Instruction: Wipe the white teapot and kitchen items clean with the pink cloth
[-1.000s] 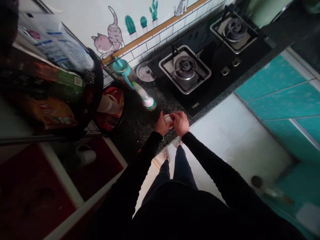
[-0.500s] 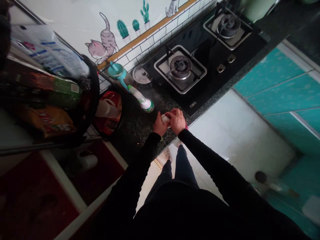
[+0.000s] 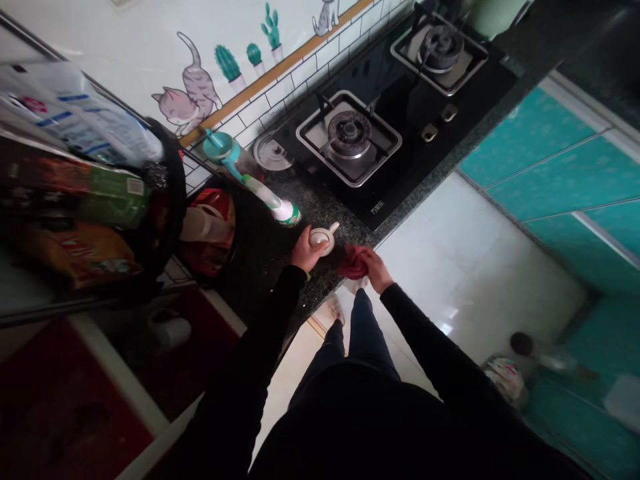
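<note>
One round, whitish pot [image 3: 323,237] with a stubby projection [image 3: 335,227] sits in the left hand [image 3: 305,253]; the right hand [image 3: 378,270] grips crumpled dark-red cloth [image 3: 353,262].

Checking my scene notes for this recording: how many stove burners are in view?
2: one burner nearer the white pot held by the left hand, the other burner farther right along the black hob. None seems hidden.

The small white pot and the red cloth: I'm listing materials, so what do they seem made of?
White pot: probably glazed ceramic, judging by its smooth, pale surface, though plastic is possible. Red cloth: likely soft, matte fabric, as it bunches in folds; fibre unclear.
</note>
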A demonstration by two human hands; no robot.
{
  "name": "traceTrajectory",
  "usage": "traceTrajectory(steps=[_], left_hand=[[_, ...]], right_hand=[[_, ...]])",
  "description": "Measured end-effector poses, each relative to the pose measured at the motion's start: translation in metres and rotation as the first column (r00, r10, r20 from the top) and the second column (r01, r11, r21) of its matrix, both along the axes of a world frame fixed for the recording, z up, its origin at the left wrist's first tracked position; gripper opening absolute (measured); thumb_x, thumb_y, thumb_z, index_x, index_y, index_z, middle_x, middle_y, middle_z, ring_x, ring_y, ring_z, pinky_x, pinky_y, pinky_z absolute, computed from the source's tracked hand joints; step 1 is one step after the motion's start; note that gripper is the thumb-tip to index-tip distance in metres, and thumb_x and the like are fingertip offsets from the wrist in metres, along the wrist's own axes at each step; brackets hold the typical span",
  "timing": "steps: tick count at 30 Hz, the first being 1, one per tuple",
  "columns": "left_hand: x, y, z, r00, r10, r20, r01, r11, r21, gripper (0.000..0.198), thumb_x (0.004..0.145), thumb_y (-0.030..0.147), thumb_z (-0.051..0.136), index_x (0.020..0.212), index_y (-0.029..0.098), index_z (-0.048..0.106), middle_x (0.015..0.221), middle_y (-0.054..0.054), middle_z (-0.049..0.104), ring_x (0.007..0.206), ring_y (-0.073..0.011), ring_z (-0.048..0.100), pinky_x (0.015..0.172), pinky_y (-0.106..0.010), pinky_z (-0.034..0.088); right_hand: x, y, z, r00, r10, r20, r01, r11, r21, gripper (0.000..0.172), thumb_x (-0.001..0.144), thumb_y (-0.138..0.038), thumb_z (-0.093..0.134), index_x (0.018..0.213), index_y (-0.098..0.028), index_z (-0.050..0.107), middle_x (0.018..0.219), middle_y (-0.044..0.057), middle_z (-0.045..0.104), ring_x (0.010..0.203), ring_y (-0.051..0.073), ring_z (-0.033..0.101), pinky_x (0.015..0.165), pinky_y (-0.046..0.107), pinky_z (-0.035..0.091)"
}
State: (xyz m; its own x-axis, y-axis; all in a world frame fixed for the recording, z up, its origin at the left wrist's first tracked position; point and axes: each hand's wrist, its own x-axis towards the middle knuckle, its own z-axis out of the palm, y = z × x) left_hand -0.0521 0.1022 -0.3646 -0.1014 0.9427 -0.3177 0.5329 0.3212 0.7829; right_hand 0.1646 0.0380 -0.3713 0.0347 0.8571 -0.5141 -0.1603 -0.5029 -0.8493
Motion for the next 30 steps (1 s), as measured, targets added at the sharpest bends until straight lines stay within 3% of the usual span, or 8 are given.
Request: traceTrajectory(steps=[4,8,12,17,21,24,27,30], left_hand=[[-0.017,0.002,0.000,0.996,-0.027,-0.082,0.028,1.000,0.014,0.076,0.082,0.033,0.078,0.150,0.011,0.053,0.154,-0.020,0.057,0.144,-0.0325,0.055,0.124,-0.046,0.038],[-0.019,-0.002,0.009,0.981,-0.022,-0.190,0.050,0.988,0.144,0.080,0.080,0.033,0.079,0.151,0.010,0.051,0.154,-0.023,0.056,0.146,-0.0351,0.051,0.126,-0.049,0.035],[0.005,-0.034,0.032,0.969,0.091,-0.231,0.007,0.920,0.391,0.070,0.088,0.038,0.073,0.148,0.010,0.052,0.155,-0.024,0.052,0.151,-0.0348,0.043,0.129,-0.051,0.029],[0.046,-0.078,0.047,0.982,-0.186,-0.042,0.188,0.911,0.367,0.039,0.093,0.040,0.069,0.128,0.022,0.067,0.128,-0.014,0.070,0.125,-0.0309,0.063,0.115,-0.046,0.048],[0.051,-0.076,0.046,0.998,-0.058,-0.012,0.059,0.949,0.309,0.027,0.103,0.038,0.052,0.094,0.023,0.073,0.095,-0.011,0.072,0.096,-0.0266,0.069,0.097,-0.044,0.056],[0.047,-0.065,0.051,0.998,0.046,0.051,-0.058,0.962,0.268,0.032,0.103,0.041,0.050,0.093,0.021,0.073,0.090,-0.008,0.073,0.087,-0.0228,0.069,0.090,-0.039,0.057],[0.047,-0.058,0.058,0.982,0.119,0.147,-0.149,0.965,0.215,0.033,0.102,0.044,0.051,0.096,0.020,0.073,0.088,-0.006,0.073,0.085,-0.0203,0.069,0.083,-0.033,0.057],[0.047,-0.053,0.060,0.960,0.198,0.197,-0.233,0.957,0.171,0.034,0.102,0.045,0.051,0.095,0.020,0.072,0.089,-0.005,0.074,0.085,-0.0197,0.069,0.082,-0.031,0.058]], right_hand=[[0.009,0.017,0.014,0.880,-0.106,-0.464,0.013,0.980,-0.198,0.024,0.087,-0.040,0.066,0.099,-0.021,0.074,0.099,0.006,0.079,0.095,0.022,0.075,0.087,0.035,0.062],[0.003,0.028,0.025,0.841,-0.115,-0.528,-0.006,0.975,-0.222,0.022,0.088,-0.036,0.064,0.102,-0.021,0.073,0.104,0.006,0.080,0.102,0.022,0.075,0.088,0.035,0.063],[-0.012,0.035,0.026,0.831,-0.152,-0.535,0.028,0.972,-0.234,0.023,0.088,-0.032,0.063,0.106,-0.022,0.073,0.108,0.005,0.080,0.105,0.021,0.075,0.090,0.034,0.063],[-0.024,0.039,0.030,0.799,-0.159,-0.580,0.052,0.979,-0.197,0.035,0.092,-0.047,0.058,0.110,-0.021,0.072,0.118,0.007,0.078,0.116,0.024,0.071,0.099,0.037,0.061],[-0.025,0.022,0.030,0.908,-0.040,-0.417,0.003,0.996,-0.088,0.059,0.089,-0.067,0.061,0.129,-0.024,0.064,0.126,0.007,0.074,0.120,0.024,0.069,0.103,0.039,0.058],[-0.024,0.007,0.021,0.986,0.059,-0.156,-0.058,0.998,0.007,0.071,0.073,-0.057,0.084,0.133,-0.025,0.062,0.128,0.005,0.072,0.123,0.023,0.066,0.107,0.038,0.054],[-0.021,0.002,0.014,0.979,0.178,0.096,-0.187,0.978,0.097,0.050,0.075,-0.053,0.082,0.112,-0.020,0.073,0.107,0.005,0.075,0.115,0.025,0.067,0.108,0.041,0.051],[-0.014,0.002,0.017,0.964,0.204,0.167,-0.241,0.942,0.236,0.034,0.083,-0.052,0.075,0.097,-0.021,0.076,0.112,0.006,0.076,0.124,0.027,0.063,0.118,0.043,0.043]])
